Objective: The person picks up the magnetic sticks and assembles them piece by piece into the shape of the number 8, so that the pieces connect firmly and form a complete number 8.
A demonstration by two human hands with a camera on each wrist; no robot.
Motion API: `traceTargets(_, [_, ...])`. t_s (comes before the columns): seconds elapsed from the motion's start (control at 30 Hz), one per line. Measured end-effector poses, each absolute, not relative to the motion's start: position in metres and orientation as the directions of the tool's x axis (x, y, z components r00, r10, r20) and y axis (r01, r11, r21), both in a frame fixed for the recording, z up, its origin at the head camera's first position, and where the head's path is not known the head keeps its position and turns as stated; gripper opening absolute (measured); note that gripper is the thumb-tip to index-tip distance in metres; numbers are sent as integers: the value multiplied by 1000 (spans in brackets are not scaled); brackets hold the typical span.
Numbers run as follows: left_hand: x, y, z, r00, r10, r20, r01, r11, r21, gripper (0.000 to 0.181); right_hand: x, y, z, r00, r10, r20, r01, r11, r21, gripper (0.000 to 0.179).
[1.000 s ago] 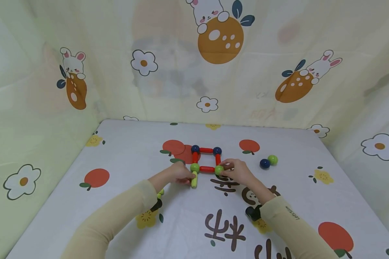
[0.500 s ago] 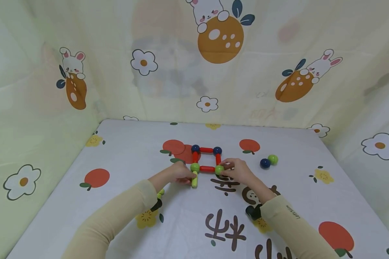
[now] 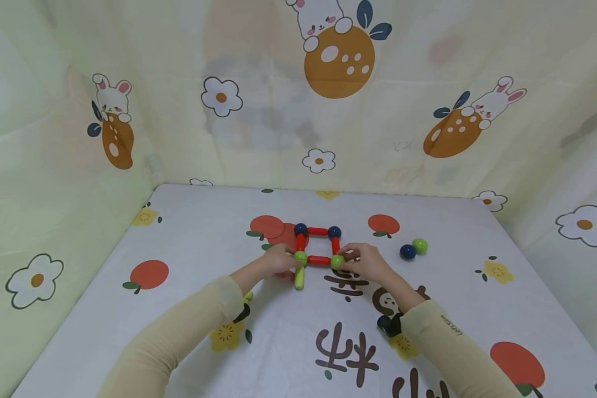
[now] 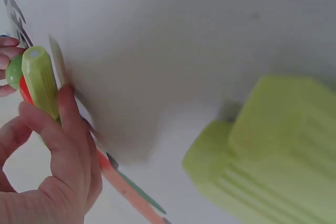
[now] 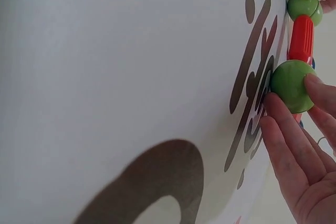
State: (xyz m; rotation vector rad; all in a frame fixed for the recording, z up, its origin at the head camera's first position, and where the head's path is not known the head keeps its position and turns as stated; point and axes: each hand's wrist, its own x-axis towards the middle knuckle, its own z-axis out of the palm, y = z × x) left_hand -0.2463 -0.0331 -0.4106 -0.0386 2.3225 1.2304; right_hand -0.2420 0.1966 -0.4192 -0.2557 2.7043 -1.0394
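Observation:
A square of red rods point(image 3: 319, 260) with balls at its corners lies on the table. Its far corners are dark blue balls point(image 3: 334, 232); the near ones are green. My left hand point(image 3: 280, 261) pinches the near left green ball point(image 3: 301, 257), thumb and finger on either side. From that ball a light green rod point(image 3: 299, 278) points toward me; its ribbed side point(image 4: 40, 80) shows in the left wrist view. My right hand point(image 3: 369, 263) holds the near right green ball point(image 5: 292, 85) between thumb and fingers.
A loose dark blue ball point(image 3: 407, 252) and a green ball point(image 3: 420, 246) sit together at the right. Beside my left wrist lie light green rods point(image 4: 289, 145), large in the left wrist view. A printed cloth covers the table, with patterned curtains point(image 3: 258, 132) behind.
My left hand has shifted slightly up from the light green rod onto the near left green ball, uncovering more of the rod. The right hand stays on its ball.

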Motion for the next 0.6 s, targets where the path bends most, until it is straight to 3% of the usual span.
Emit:
traceTargets(0.3, [-252, -32, -411, -945, 243, -217, 32, 731, 681, 34, -243, 198, -422, -956, -250, -154, -77, 720, -689, 30])
traceTargets(0.47, [-254, -28, -411, -940, 327, -102, 201, 767, 610, 27, -243, 201, -422, -953, -264, -147, -89, 710, -699, 31])
traceTargets(0.6, [-255, -27, -411, -930, 354, -98, 239, 785, 571, 27, -244, 207, -423, -957, -266, -117, -108, 699, -707, 34])
